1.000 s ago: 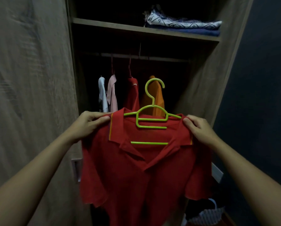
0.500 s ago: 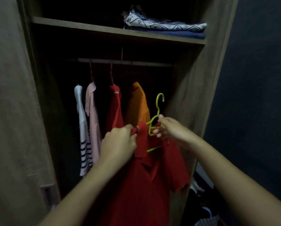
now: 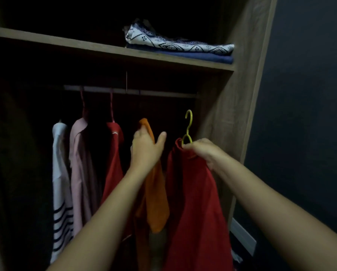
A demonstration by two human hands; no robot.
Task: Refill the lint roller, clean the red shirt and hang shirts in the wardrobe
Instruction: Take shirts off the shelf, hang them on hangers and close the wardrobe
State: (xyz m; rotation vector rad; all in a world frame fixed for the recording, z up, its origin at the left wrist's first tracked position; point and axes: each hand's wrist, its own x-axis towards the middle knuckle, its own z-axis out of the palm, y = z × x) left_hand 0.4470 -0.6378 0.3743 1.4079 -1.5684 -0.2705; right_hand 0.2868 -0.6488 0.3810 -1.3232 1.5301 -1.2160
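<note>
two bare forearms reach up from the bottom of the view into the open wardrobe [image 3: 240, 106]. the right hand [image 3: 203, 151] is closed around the neck of a yellow-green hanger [image 3: 188, 127], and the red shirt [image 3: 195, 196] hangs from it edge-on, its long axis straight down, collar at the top by the fingers. the hanger's hook stands upright, below the rail [image 3: 128, 90] and not yet on it, near the wardrobe's right wall. the left hand [image 3: 146, 150] is spread wide, thumb out to the right, its palm against the orange shirt [image 3: 154, 192] just left of the red one. further in and leftward hang a dark red shirt [image 3: 114, 163], a pink shirt [image 3: 80, 173] and a white shirt with dark stripes [image 3: 61, 202]. above, on the shelf [image 3: 66, 43], lies a folded patterned cloth [image 3: 175, 44] on a folded blue cloth [image 3: 193, 56].
</note>
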